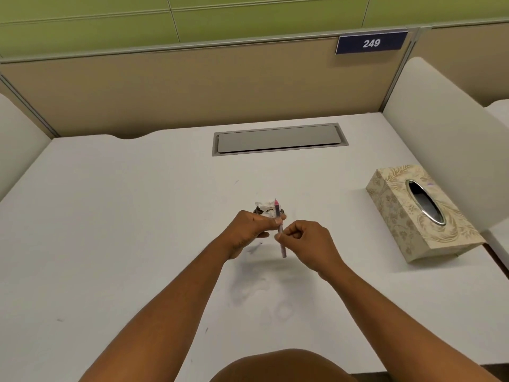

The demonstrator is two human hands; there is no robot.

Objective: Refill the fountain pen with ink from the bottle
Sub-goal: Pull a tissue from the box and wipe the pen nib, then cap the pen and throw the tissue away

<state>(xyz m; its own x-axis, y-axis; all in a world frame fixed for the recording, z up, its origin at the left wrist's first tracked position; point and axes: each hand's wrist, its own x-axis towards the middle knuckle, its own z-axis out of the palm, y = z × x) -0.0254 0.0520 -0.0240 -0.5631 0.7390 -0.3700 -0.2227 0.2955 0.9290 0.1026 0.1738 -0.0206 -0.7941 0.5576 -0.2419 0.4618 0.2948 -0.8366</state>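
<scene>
Head view: two hands (249,228), one pen (280,232)

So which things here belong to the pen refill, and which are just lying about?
In use:
- pen, gripped by left hand and right hand
- crumpled white tissue at the left hand
- a dark item behind it, too hidden to identify

Lying about:
- tissue box
- cable hatch
- sign 249

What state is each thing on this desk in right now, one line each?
Pen: held upright off the desk, pink tip up.
Left hand: grips the pen's upper part with a crumpled white tissue.
Right hand: pinches the pen lower down.
Tissue box: lying flat, slot up, no tissue sticking out.
Cable hatch: lid closed.
Ink bottle: cannot tell.
</scene>
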